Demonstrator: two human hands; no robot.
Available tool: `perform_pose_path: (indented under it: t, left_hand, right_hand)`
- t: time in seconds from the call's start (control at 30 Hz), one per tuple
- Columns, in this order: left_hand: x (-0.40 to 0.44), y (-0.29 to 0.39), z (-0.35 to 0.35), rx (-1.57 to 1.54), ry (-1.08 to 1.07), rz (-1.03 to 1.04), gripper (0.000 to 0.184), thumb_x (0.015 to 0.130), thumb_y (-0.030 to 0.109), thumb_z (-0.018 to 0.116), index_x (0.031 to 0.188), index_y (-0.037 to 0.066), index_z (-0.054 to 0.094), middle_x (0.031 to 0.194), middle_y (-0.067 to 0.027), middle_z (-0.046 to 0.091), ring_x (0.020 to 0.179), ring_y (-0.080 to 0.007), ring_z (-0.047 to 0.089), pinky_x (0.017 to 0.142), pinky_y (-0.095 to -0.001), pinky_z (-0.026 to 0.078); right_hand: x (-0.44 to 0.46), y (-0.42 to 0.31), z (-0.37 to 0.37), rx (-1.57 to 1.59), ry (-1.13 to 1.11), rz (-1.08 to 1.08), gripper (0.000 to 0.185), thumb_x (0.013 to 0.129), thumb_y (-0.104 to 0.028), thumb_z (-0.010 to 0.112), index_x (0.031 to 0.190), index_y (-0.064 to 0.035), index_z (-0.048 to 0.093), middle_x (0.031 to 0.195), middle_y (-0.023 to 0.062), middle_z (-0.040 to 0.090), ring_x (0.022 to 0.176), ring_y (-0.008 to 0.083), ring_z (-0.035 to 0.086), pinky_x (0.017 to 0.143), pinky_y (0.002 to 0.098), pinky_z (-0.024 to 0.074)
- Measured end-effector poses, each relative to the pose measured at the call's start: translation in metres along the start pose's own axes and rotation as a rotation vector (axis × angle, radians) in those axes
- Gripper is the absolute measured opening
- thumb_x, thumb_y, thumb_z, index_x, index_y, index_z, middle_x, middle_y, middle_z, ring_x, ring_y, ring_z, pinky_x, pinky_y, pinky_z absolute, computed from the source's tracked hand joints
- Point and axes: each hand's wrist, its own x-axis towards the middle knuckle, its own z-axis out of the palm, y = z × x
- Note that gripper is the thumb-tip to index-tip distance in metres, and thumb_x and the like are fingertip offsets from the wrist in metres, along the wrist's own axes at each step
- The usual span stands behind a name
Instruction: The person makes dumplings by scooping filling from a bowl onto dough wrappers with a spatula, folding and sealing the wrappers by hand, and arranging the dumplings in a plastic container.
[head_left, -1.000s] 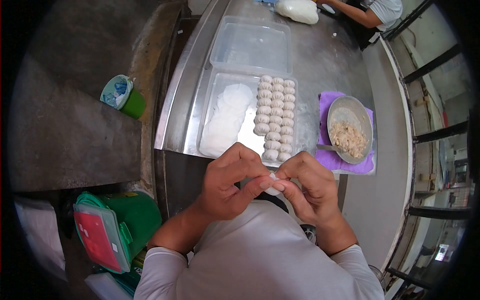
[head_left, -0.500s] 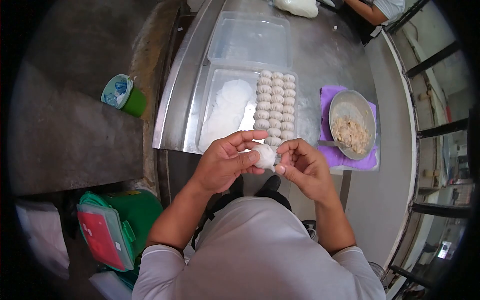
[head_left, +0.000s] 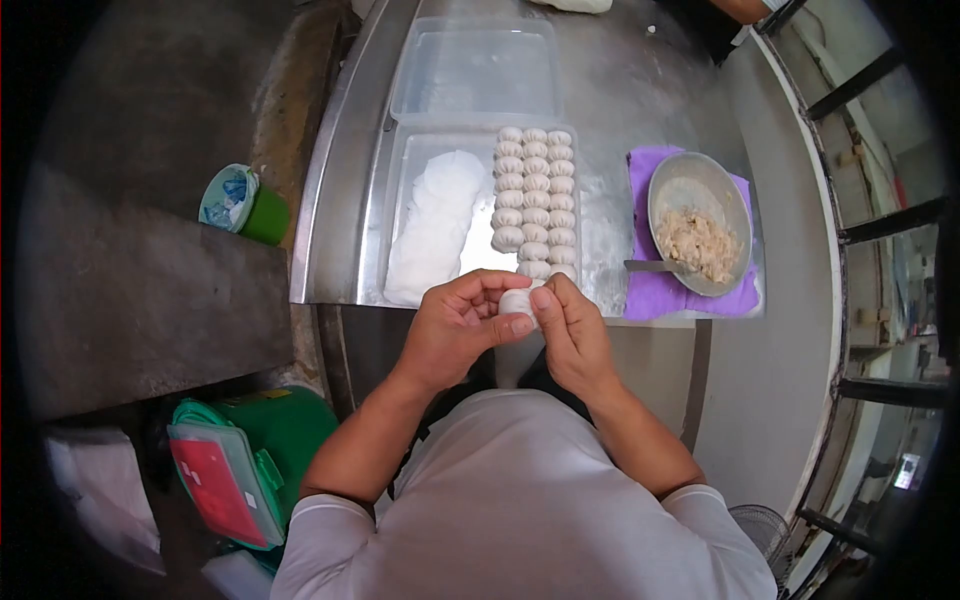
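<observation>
In the head view, the left hand (head_left: 452,325) grasps a white dumpling (head_left: 516,303) between its thumb and curled fingers, while the right hand (head_left: 570,328) pinches the dumpling's right side with thumb and forefinger. The dumpling is held up in front of the person's body, in line with the near edge of the steel table (head_left: 625,95). The shallow tray (head_left: 477,252) reaches almost to that edge; inside it, thin white wrappers (head_left: 435,235) lie on the left and rows of finished dumplings (head_left: 535,190) on the right, with a gap between them. A second clear container (head_left: 475,65) adjoins the tray's far rim. A strip of steel separates the tray from the purple cloth (head_left: 655,298), where a metal bowl (head_left: 690,178) holds chunky filling (head_left: 700,240). A utensil handle (head_left: 648,266) juts past the bowl's left rim, towards that strip.
</observation>
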Motion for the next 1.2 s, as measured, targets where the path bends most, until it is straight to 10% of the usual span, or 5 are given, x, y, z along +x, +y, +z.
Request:
perform_pose_path:
  t: [0.13,0.37,0.63,0.8,1.2]
  left_hand:
    - [0.001,0.0,-0.013,0.122,0.156,-0.094,0.041,0.086,-0.002,0.076,0.124,-0.004,0.061,0.108,-0.0081,0.069,0.096,-0.0103,0.064,0.084,-0.0265,0.055]
    - [0.034,-0.005,-0.045,1.053,0.166,0.2,0.031,0.086,0.006,0.076,0.115,0.002,0.066,0.1,-0.0119,0.07,0.086,-0.022,0.068,0.075,-0.0331,0.054]
    - [0.069,-0.037,-0.051,1.249,0.085,0.321,0.031,0.08,0.0,0.076,0.111,0.003,0.069,0.102,-0.0144,0.062,0.086,-0.0286,0.066,0.076,-0.0367,0.053]
    - [0.072,-0.046,-0.053,1.246,0.115,0.358,0.034,0.079,0.004,0.079,0.111,0.005,0.067,0.102,-0.0148,0.061,0.084,-0.0303,0.065,0.075,-0.0385,0.052]
    - [0.075,-0.047,-0.056,1.267,0.167,0.309,0.028,0.079,0.005,0.078,0.101,0.003,0.06,0.09,-0.0152,0.059,0.079,-0.0344,0.062,0.072,-0.043,0.05]
  right_hand:
    - [-0.001,0.017,-0.002,0.393,-0.079,0.332,0.031,0.108,-0.03,0.052,0.089,-0.0049,0.055,0.074,0.0001,0.051,0.066,0.0081,0.044,0.058,0.026,0.0399]
    - [0.013,0.033,-0.04,0.04,0.027,0.213,0.02,0.101,-0.022,0.063,0.097,-0.0024,0.062,0.077,-0.0044,0.053,0.07,0.0053,0.045,0.062,0.0223,0.0387]
    - [0.016,0.044,-0.045,-0.119,0.047,0.223,0.012,0.096,-0.013,0.067,0.094,-0.0015,0.064,0.078,0.0011,0.058,0.071,0.009,0.05,0.064,0.0253,0.0412]
    - [0.052,0.048,-0.031,-0.454,0.045,-0.06,0.011,0.087,-0.007,0.069,0.098,-0.0032,0.067,0.087,0.0162,0.063,0.077,0.0355,0.062,0.072,0.0428,0.0496]
    - [0.081,0.065,-0.032,-0.759,-0.072,-0.073,0.009,0.083,-0.008,0.072,0.092,-0.0067,0.074,0.087,0.0153,0.062,0.091,0.0362,0.062,0.079,0.0454,0.051]
